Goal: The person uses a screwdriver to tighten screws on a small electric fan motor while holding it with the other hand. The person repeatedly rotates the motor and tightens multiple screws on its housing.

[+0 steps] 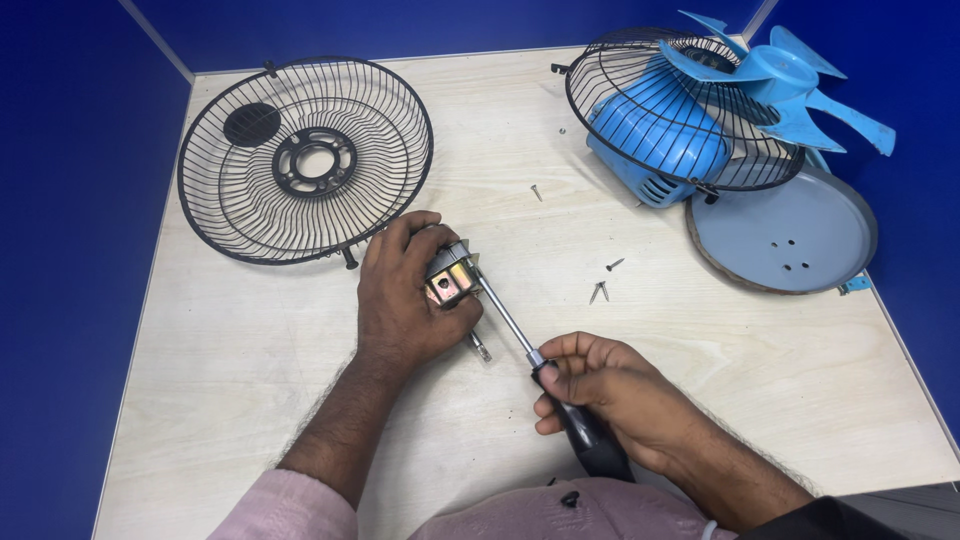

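Note:
My left hand (405, 300) grips a small metal fan motor (450, 281) with a short shaft, holding it just above the pale wooden table (250, 370). My right hand (615, 395) is closed on the black handle of a screwdriver (520, 335). Its steel shank runs up and left, and the tip touches the motor's side. A few loose screws (600, 290) lie on the table just right of the shank.
A black wire fan guard (305, 160) lies flat at the back left. At the back right sit a second guard over a blue motor housing (660, 130), a blue fan blade (790, 85) and a round grey-blue base plate (790, 235). Blue walls surround the table.

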